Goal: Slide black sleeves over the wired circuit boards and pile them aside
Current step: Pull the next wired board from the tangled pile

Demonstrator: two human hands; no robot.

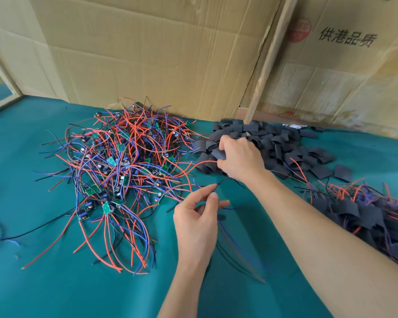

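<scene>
Nearest us, our left hand [197,216] pinches thin, floppy wires [218,187]; we cannot see their board. Beyond, our right hand [238,157] grasps a soft black sleeve [216,153] from the sleeve pile [276,145] by the table's [55,283] far edge; we'd judge it light and best pinched near its mouth

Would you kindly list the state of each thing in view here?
Left hand: pinching wires.
Right hand: gripping a black sleeve.
Bare boards pile: tangled, unsleeved.
Loose sleeves pile: empty.
Finished pile: sleeved.
</scene>
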